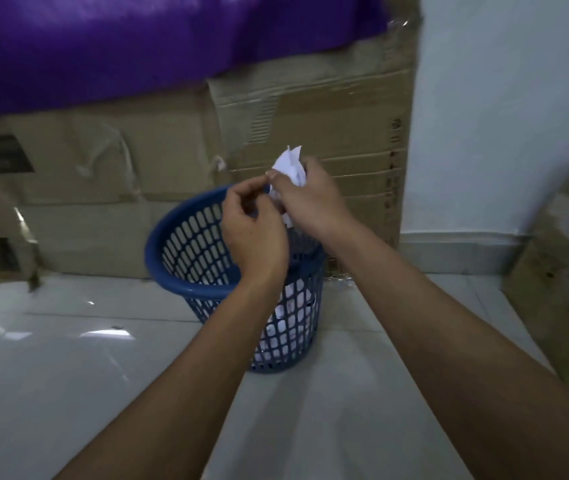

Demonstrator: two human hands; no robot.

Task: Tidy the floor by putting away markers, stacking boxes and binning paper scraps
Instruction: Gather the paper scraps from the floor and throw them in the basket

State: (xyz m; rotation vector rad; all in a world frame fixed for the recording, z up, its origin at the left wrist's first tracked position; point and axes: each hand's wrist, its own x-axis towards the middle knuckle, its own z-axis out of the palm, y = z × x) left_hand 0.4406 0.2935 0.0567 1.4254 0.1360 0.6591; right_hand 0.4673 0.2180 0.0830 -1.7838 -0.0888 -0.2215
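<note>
A blue plastic mesh bin [186,268] stands on the pale tiled floor, tilted a little away from me. White crumpled paper lies at its bottom. My right hand [311,199] is over the bin's far rim, closed around a bunch of white paper scraps [288,164] that stick out above the fingers. Just to its left, my left hand [252,230] hovers above the bin mouth with its fingers curled, and thumb and forefinger pinched near the paper. Whether they hold a scrap is hidden.
Flattened cardboard [311,133] leans against the wall behind the bin, with a purple cloth [137,46] hanging above it. A cardboard box [567,265] stands at the right edge. The white wall [501,116] is at the back right.
</note>
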